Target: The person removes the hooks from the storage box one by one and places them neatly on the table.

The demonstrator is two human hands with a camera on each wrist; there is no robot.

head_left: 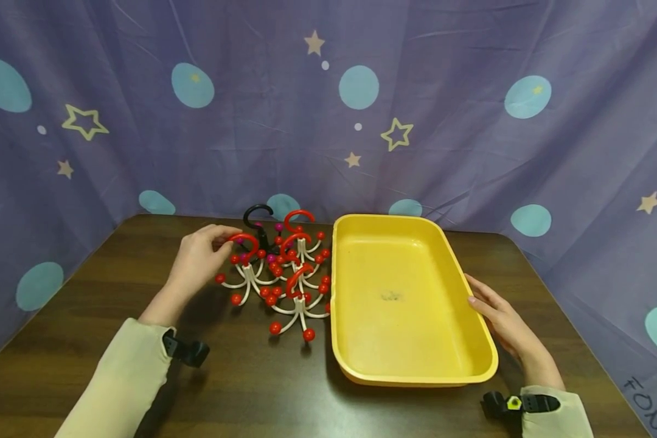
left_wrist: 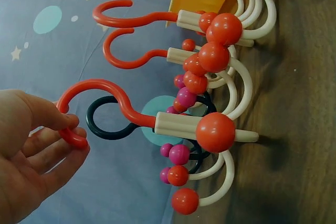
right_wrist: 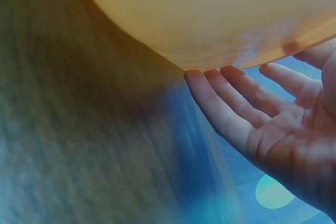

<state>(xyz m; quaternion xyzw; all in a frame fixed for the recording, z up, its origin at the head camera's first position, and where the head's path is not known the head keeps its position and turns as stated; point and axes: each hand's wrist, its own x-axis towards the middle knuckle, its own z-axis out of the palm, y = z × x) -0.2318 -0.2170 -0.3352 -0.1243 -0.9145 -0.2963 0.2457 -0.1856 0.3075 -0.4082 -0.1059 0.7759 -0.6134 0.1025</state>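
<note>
My left hand [head_left: 199, 255] pinches the curled top of a red hook between thumb and fingers. That hook tops a white multi-arm hanger [left_wrist: 176, 125] with red ball tips, upright at the left of the group. Behind it stands a black hanger [head_left: 261, 234] with purple balls. More white hangers with red hooks [head_left: 300, 304] crowd between it and a yellow plastic tub [head_left: 356, 372]. My right hand [head_left: 504, 319] rests against the tub's right side. In the right wrist view its fingers [right_wrist: 223, 111] reach out straight, fingertips at the outer wall, with the thumb up by the rim.
Everything stands on a dark wooden table [head_left: 241, 389]. A purple curtain [head_left: 285, 121] with stars and blue ovals hangs behind and at both sides. The tub's left wall is right beside the hangers' ball tips. Each wrist wears a black strap with a camera [head_left: 188, 351].
</note>
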